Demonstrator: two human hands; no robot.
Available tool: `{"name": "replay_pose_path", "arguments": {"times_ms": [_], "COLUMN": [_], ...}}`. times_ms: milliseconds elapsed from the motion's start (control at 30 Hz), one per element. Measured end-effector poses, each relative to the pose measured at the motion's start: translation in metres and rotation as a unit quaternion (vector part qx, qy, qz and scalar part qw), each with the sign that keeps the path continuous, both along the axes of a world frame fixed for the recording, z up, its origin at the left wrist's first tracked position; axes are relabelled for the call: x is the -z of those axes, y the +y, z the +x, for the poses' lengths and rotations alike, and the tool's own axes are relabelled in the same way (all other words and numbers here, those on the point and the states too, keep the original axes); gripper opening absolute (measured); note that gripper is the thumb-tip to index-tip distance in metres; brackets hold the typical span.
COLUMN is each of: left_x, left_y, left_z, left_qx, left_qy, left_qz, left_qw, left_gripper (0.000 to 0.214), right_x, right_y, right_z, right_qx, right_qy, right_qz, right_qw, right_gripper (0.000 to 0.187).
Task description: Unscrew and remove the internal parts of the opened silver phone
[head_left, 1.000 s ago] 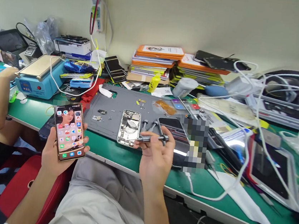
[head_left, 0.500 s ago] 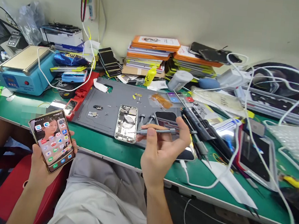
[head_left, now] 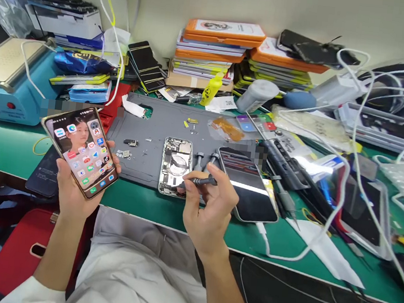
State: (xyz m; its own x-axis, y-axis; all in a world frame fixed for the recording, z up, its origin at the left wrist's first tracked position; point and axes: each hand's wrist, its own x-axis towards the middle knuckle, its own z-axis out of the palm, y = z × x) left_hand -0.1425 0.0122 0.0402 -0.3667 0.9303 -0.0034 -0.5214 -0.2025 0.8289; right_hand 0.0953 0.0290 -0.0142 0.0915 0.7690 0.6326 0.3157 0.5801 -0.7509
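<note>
My left hand (head_left: 75, 195) is wrapped round a smartphone (head_left: 85, 155), whose lit screen shows app icons. It is held up at the left, over the bench's front edge. In my right hand (head_left: 211, 213), thumb and fingers grip a thin screwdriver (head_left: 205, 181) with a dark end. The fingers hide its tip, which points towards an opened phone (head_left: 177, 161) with bare internal parts. That opened phone lies on a grey work mat (head_left: 153, 126). Just behind my right hand are two grey-capped tools (head_left: 199, 159). Beside it, a dark-screened phone (head_left: 249, 186) is plugged into a white cable.
Small loose parts (head_left: 130, 143) lie on the mat. A blue heating-plate machine (head_left: 29, 95) stands at left. Stacked orange boxes (head_left: 219, 29), a yellow bottle (head_left: 212, 89) and a grey canister (head_left: 257, 95) line the back. A looping white cable (head_left: 347, 173) crosses the cluttered right side.
The view has shifted closer to the bench. The left-hand phone is higher in view, uncovering a dark phone on the bench. My right fingers have closed in more round the screwdriver.
</note>
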Motion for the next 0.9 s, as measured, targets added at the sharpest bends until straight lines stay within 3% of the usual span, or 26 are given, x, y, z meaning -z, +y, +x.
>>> {"name": "replay_pose_path", "arguments": {"times_ms": [400, 633, 767, 900], "left_x": [-0.002, 0.000, 0.005, 0.009], "left_y": [-0.002, -0.003, -0.003, -0.003], "left_z": [-0.003, 0.000, 0.001, 0.001], "left_qx": [0.005, -0.005, -0.007, -0.002], "left_qy": [0.004, 0.008, 0.008, 0.021], "left_qz": [-0.023, -0.017, -0.015, -0.009], "left_qw": [1.000, 1.000, 1.000, 1.000], "left_gripper": [0.080, 0.078, 0.082, 0.084], "right_x": [-0.007, -0.011, -0.016, -0.018], "right_y": [0.000, -0.003, 0.000, 0.004], "right_z": [0.001, 0.006, 0.006, 0.005], "right_qx": [0.005, 0.044, 0.095, 0.071], "right_qy": [-0.034, -0.060, -0.096, -0.113], "right_qz": [-0.013, -0.026, 0.055, 0.108], "right_qw": [0.999, 0.997, 0.989, 0.985], "right_gripper": [0.055, 0.037, 0.045, 0.050]}}
